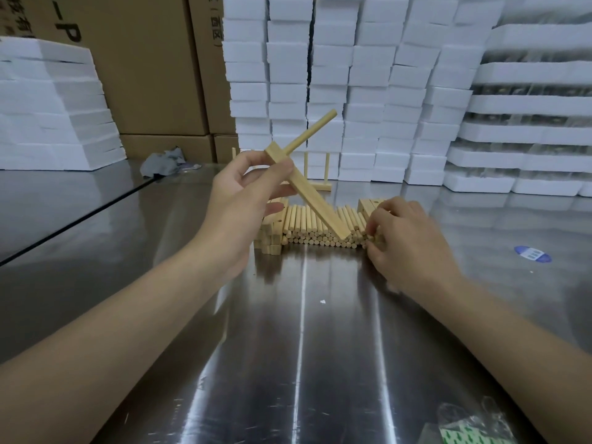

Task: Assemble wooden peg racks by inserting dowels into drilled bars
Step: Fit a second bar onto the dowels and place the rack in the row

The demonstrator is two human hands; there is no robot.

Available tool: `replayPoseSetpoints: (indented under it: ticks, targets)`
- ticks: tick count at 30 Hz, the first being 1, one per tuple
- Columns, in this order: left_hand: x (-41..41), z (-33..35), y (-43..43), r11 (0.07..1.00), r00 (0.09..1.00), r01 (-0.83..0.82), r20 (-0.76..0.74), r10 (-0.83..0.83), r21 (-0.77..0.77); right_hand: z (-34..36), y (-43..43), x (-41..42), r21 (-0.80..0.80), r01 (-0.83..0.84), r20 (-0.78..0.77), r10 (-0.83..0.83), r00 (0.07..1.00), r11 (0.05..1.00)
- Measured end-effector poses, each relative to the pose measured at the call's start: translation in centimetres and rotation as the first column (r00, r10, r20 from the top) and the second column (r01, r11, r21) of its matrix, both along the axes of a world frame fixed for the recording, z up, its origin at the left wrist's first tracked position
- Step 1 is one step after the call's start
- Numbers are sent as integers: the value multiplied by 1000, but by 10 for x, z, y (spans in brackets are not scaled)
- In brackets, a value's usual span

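Observation:
My left hand (243,200) holds a pale wooden bar (315,200) near its upper end; the bar slants down to the right, its lower end over the dowel pile. One dowel (312,131) sticks out of the bar's top end, pointing up and right. A pile of loose dowels (320,225) lies on the steel table, ends facing me. My right hand (407,238) rests on the right end of that pile, fingertips curled among the dowels; whether it grips one is hidden. Stacked drilled bars (272,232) lie left of the pile, more bars (368,205) to the right.
An assembled peg rack (320,177) stands behind the pile. White foam blocks (352,91) are stacked along the back and at left (48,107), cardboard boxes (153,65) between them. A grey rag (163,163), a blue sticker (532,253) and a plastic bag (471,424) lie on the steel table (304,347).

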State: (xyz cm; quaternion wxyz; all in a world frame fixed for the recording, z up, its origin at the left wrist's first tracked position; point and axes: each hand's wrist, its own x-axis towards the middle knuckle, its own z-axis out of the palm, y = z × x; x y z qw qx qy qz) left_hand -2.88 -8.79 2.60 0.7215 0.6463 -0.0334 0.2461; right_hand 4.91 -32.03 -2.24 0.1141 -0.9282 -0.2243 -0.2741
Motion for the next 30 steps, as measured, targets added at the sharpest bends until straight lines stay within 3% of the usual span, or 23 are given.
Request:
replayPoseSetpoints:
  ticks: [6,9,11,13,16,18,21,25,27,30]
  targets:
    - [1,-1,0,997,998,41,-35,-44,-68,10,1,-7,21,18,127,-20,992,1000]
    - [1,-3,-1,992,996,59,-52,-65,-110,25,-4,-12,242,19,205,-70,976,970]
    - [2,-5,-1,991,994,78,-68,-86,-109,33,-12,-13,484,-30,153,-51,987,874]
    - [3,-9,-2,991,987,114,-106,-121,-66,38,-20,-9,697,-74,83,22,996,713]
    - [7,-19,-7,986,971,147,-199,-129,75,38,-29,-4,844,-44,-34,135,990,535]
    - [9,-28,-11,972,961,153,-255,-104,178,37,-30,-2,887,-24,-80,206,975,460]
    - [11,-40,-14,913,938,182,-342,-50,365,38,-29,-2,903,-33,-92,267,959,429]
    - [11,-47,-14,772,935,162,-346,80,615,39,-25,-6,925,-90,-55,364,930,370]
    - [11,-47,-15,732,942,146,-321,104,665,41,-23,-10,926,-122,-35,401,915,358]
    - [9,-45,-16,797,957,116,-280,69,593,42,-21,-14,924,-168,-11,461,887,344]
